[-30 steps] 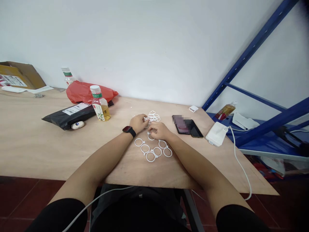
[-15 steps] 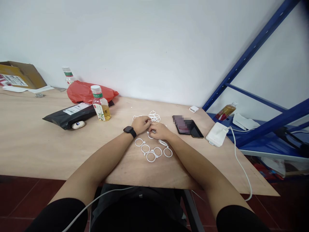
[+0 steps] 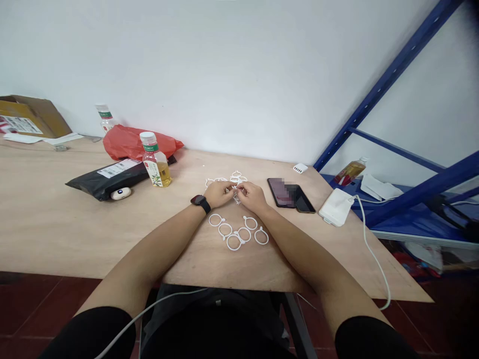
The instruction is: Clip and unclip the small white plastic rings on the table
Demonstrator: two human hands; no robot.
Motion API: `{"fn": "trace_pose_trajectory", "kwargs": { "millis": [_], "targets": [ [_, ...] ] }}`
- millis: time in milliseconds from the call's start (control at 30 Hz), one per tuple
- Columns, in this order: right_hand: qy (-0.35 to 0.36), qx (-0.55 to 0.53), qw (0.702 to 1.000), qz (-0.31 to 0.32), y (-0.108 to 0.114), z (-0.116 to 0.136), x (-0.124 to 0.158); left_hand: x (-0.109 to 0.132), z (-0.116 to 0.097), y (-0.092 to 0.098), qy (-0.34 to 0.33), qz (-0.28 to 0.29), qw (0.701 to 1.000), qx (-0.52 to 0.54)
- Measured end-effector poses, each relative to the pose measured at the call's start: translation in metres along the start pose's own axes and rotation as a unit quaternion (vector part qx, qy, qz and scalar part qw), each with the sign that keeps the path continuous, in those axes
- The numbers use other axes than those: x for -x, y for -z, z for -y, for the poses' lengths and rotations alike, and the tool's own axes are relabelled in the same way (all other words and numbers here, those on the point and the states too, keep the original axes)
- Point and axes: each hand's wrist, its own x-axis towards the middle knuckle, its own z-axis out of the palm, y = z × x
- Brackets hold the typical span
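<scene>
My left hand, with a dark watch on its wrist, reaches in from the left with its thumb and fingers pinched together. Facing it, my right hand is closed in a pinch too, and the fingertips of both nearly meet. Between them is a small white plastic ring with a little tab, partly hidden by the fingers. Beyond my hands lies a cluster of white rings, overlapping one another. Nearer to me, several loose white rings with small tabs lie flat between my forearms.
On the left stand a tea bottle, a black parcel bag, a red plastic bag and a small white case. To the right lie two phones and a white power block with a cable. A blue metal frame borders the table.
My right hand has moved up and away from me, and its fingers now meet the left fingertips. A ring shows below them. One loose ring near my right wrist is now fully visible.
</scene>
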Motion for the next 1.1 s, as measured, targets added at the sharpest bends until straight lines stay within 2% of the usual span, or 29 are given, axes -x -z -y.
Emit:
{"fn": "trace_pose_trajectory", "kwargs": {
  "millis": [167,533,733,1100],
  "targets": [
    [0.03,-0.02,0.999,0.013,-0.0008,0.001,0.0005,0.0003,0.0009,-0.0005,0.0,-0.014,1.0,-0.01],
    [0.041,-0.03,0.999,0.007,-0.0031,-0.0008,0.0013,0.0008,0.001,-0.0004,-0.026,-0.03,0.999,-0.008],
    [0.056,-0.028,0.998,0.009,-0.0023,0.0034,0.0006,-0.0006,-0.0001,-0.0008,-0.027,-0.028,0.999,-0.032],
    [0.064,-0.046,0.997,-0.006,-0.0032,0.0018,0.0016,-0.0011,0.0039,-0.0019,-0.041,-0.018,0.999,-0.013]
  ]
}}
